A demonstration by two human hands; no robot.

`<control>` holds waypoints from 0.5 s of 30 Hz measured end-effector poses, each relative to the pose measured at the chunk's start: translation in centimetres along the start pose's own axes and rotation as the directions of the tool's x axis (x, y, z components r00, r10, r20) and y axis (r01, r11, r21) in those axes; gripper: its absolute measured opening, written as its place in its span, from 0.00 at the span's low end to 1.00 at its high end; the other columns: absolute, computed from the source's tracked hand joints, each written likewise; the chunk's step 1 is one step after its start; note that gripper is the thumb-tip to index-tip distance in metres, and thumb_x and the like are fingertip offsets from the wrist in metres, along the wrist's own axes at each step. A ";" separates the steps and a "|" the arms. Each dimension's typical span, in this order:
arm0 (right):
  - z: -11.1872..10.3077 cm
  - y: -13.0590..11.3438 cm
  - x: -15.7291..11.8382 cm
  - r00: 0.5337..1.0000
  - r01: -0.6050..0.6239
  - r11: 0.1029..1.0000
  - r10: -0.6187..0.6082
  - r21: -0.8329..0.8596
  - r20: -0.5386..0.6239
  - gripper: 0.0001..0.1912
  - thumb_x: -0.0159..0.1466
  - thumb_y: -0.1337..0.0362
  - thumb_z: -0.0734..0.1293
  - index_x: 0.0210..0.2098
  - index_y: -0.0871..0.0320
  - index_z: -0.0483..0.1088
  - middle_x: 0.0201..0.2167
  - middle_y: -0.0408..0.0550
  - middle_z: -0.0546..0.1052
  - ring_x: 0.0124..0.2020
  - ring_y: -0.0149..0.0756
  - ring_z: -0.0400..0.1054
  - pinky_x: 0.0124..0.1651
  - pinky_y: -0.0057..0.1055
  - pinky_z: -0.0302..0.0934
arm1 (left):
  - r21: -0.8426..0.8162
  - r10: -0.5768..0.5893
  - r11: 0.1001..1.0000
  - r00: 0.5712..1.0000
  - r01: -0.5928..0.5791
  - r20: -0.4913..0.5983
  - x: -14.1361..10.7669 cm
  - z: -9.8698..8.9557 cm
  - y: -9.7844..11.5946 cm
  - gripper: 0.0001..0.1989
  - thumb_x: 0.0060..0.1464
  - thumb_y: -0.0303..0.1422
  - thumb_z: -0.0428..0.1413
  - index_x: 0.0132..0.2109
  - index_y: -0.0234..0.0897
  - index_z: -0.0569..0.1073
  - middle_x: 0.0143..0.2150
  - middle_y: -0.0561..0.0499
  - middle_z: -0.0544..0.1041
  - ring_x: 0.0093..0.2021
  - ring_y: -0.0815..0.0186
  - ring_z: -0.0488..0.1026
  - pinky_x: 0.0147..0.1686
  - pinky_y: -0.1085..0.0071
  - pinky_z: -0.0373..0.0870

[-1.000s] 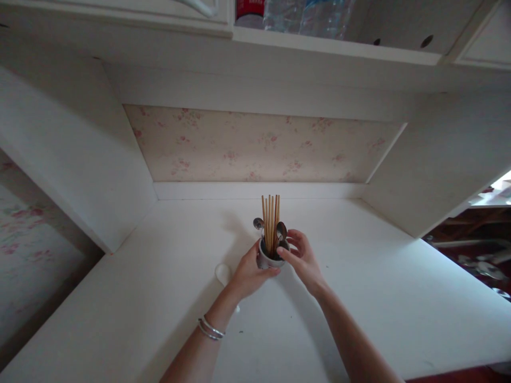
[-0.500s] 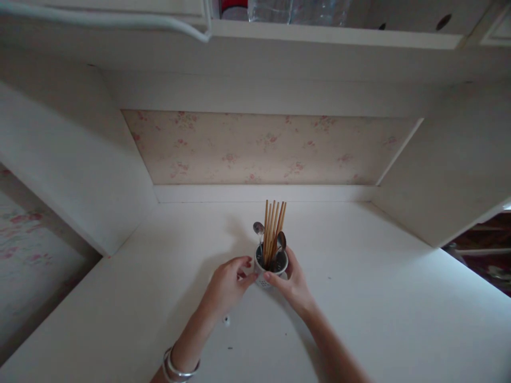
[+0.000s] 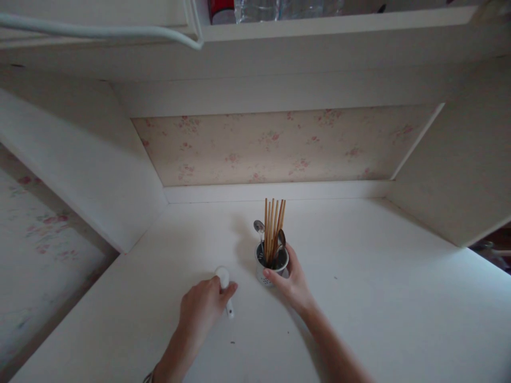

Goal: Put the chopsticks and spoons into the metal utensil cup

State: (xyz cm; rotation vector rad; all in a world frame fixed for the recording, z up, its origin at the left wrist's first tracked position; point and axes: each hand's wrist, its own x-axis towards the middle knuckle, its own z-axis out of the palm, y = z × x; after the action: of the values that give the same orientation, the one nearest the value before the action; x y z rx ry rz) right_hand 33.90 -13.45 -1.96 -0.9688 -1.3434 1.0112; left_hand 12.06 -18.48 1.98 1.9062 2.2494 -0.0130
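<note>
A white spoon (image 3: 222, 274), probably ceramic, is at my left hand (image 3: 205, 300). The thumb and fingers close around the spoon's middle, so its round bowl shows beyond them and its handle end below. My right hand (image 3: 294, 284) is wrapped around the right side of a white cutlery holder (image 3: 261, 273) with small holes in its wall, thumb in front. Upright in the holder stand several wooden chopsticks (image 3: 273, 226). A metal spoon (image 3: 259, 226) leans out on their left and a second metal spoon (image 3: 281, 238) on their right.
The holder stands on a white countertop (image 3: 359, 298) with a few small dark specks. White side panels and a flowered back wall (image 3: 275, 149) enclose it. Overhead, a cabinet shelf (image 3: 319, 26) holds clear plastic containers, and a white cable (image 3: 99, 31) runs at upper left.
My left hand has moved from the holder's left side, left and toward me, and closed around the white spoon. My right hand stays on the holder. The view has shifted slightly.
</note>
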 end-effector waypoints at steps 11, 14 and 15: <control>-0.3 -0.2 0.0 1.000 0.009 1.000 -0.009 0.001 0.015 0.43 0.52 0.55 0.75 0.62 0.49 0.56 0.59 0.51 0.67 0.60 0.51 0.61 0.63 0.52 0.51 | -0.085 0.084 0.993 0.994 -0.078 0.072 1.9 -0.3 -1.0 0.20 0.61 0.37 0.41 0.33 0.35 0.74 0.36 0.38 0.80 0.38 0.56 0.77 0.34 0.67 0.62; -0.3 -0.5 0.0 1.000 -0.005 1.000 0.005 -0.004 0.017 0.44 0.52 0.55 0.76 0.62 0.50 0.55 0.59 0.52 0.68 0.59 0.50 0.61 0.63 0.52 0.51 | -0.280 0.118 0.955 0.991 -0.095 0.069 2.3 -1.9 -0.8 0.21 0.61 0.41 0.40 0.29 0.36 0.70 0.26 0.45 0.77 0.27 0.61 0.75 0.27 0.70 0.61; -0.3 -0.5 0.0 1.000 -0.005 1.000 0.005 -0.004 0.020 0.44 0.52 0.55 0.76 0.63 0.51 0.55 0.58 0.51 0.68 0.59 0.50 0.62 0.63 0.52 0.52 | -0.374 0.135 0.922 0.989 -0.102 0.062 2.3 -2.6 -0.5 0.21 0.61 0.43 0.40 0.29 0.37 0.69 0.22 0.48 0.74 0.24 0.63 0.73 0.26 0.71 0.60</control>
State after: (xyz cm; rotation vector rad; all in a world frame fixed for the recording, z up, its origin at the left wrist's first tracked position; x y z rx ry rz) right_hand 34.17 -13.60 -1.46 -0.9677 -1.3608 1.0249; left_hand 10.81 -15.97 4.10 1.7925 1.9105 0.3170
